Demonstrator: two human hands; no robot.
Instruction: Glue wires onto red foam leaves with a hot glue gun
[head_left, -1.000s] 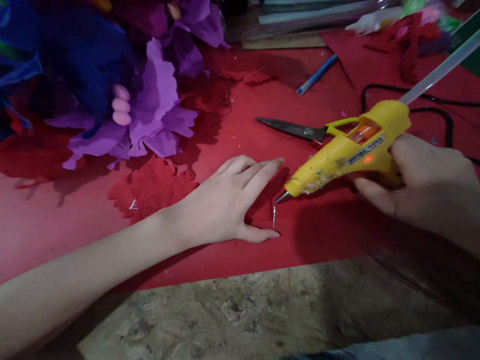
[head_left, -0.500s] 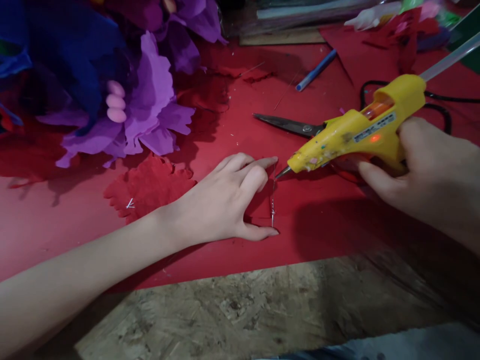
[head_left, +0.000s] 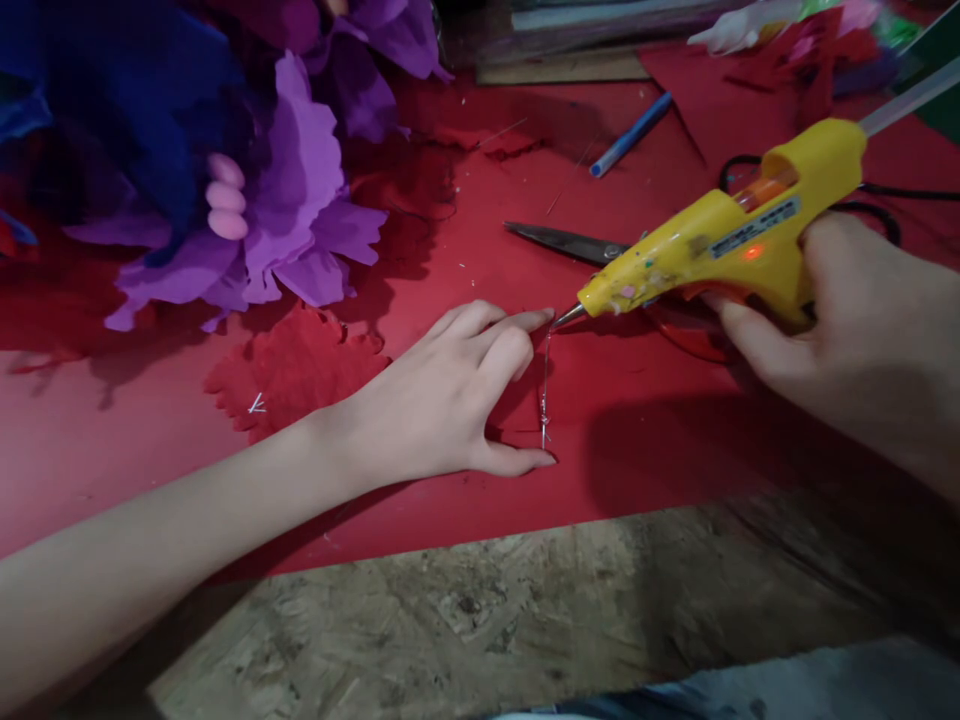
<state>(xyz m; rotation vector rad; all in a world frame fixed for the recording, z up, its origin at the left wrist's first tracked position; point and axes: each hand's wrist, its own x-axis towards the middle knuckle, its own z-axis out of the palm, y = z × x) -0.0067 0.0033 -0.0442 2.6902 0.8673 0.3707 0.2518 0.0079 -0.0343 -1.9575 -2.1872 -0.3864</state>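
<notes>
My right hand [head_left: 847, 340] grips a yellow hot glue gun [head_left: 720, 240], its orange light on and a clear glue stick poking out the back. The nozzle tip sits just right of my left forefinger tip. From the tip a thin shiny line of glue [head_left: 544, 385] runs down the red paper sheet [head_left: 645, 440] to beside my thumb. My left hand [head_left: 450, 395] rests on that sheet, fingers spread, forefinger and thumb pressing at either end of the glue line.
Scissors [head_left: 570, 243] lie behind the gun, a blue pen [head_left: 630, 135] farther back, a black cord [head_left: 862, 195] at right. Purple and blue paper flowers [head_left: 285, 180] fill the back left, a red cut petal [head_left: 296, 365] lies near my wrist. Bare chipboard table edge [head_left: 480, 620] is nearest me.
The glue gun has moved up and away from me along the sheet, drawing the glue line longer. My left forefinger has curled slightly; the hand has stayed in place.
</notes>
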